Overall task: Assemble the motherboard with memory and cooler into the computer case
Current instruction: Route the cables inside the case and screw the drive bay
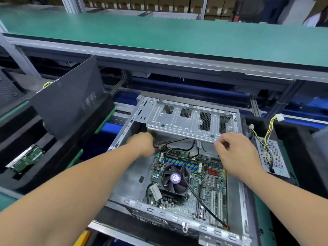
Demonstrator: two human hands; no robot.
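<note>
Motherboard point(191, 181): I see its far edge under both hands, inside the computer case point(236, 196).
Left hand point(142, 144): nearer that edge, curled on black cables point(179, 141).
Right hand point(236, 153): curled; whether it holds anything, I cannot tell.

The green motherboard point(209, 185) lies flat in the open grey case point(236, 192) — its black fan cooler point(174, 180) at nine o'clock, memory slots point(181, 164) at twelve, black cables point(200, 197) draped across.
</note>
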